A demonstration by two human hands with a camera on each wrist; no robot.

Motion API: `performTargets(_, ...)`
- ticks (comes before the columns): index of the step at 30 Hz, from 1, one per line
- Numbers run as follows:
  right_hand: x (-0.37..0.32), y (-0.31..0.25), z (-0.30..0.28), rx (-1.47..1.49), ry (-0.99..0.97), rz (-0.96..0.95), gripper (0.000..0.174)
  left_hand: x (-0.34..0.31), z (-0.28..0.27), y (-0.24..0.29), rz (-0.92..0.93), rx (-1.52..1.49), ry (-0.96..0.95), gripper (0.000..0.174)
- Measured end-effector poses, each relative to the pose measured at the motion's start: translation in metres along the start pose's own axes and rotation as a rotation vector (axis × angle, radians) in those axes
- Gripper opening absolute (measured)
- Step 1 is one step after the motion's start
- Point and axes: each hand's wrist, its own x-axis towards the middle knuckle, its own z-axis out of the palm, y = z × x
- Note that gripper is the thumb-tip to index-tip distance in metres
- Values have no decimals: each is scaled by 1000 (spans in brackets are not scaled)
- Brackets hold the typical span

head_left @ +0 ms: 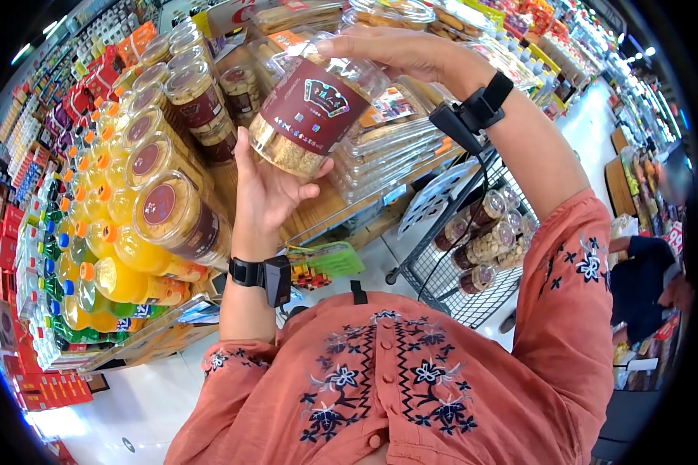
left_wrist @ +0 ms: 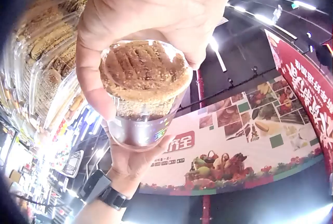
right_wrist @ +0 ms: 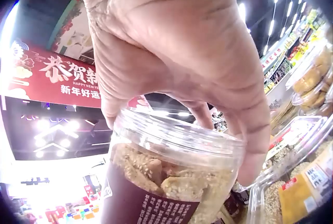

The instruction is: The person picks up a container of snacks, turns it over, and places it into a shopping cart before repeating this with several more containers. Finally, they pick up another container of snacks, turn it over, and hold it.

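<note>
A clear jar with a dark red label (head_left: 310,108) is held tilted over the display, with sesame-coated snacks inside. My left hand (head_left: 270,190) grips its lower end, thumb on one side and fingers on the other; in the left wrist view this hand (left_wrist: 151,5) spans the jar's base (left_wrist: 145,70). Across the lidded top lies my right hand (head_left: 415,58). The right wrist view shows that hand (right_wrist: 182,42) with thumb and fingers around the clear lid (right_wrist: 177,133). Its palm hides part of the lid.
Similar jars (head_left: 163,205) stand in rows at the left, beside orange drink bottles (head_left: 120,279). Clear snack boxes (head_left: 380,159) are stacked right of the held jar. A wire cart (head_left: 457,298) holds several jars (head_left: 492,240) at the right. Another person (head_left: 647,271) is at the far right.
</note>
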Motion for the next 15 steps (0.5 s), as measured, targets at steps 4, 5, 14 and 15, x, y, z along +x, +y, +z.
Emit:
performTargets(4, -7, -13, 6, -21, -1, 120, 89, 3, -15, 2, -60, -43, -61, 98)
performTargets(5, -6, -10, 7, -16, 7, 93, 90, 3, -15, 2, -66, -43, -63, 98)
performTargets(14, 5, -3, 10, 39, -7, 131, 109, 0, -16, 2, -85, -23, -11, 92)
performTargets(15, 3, -5, 12, 33, 3, 132, 109, 1, -18, 2, -91, -33, -22, 92)
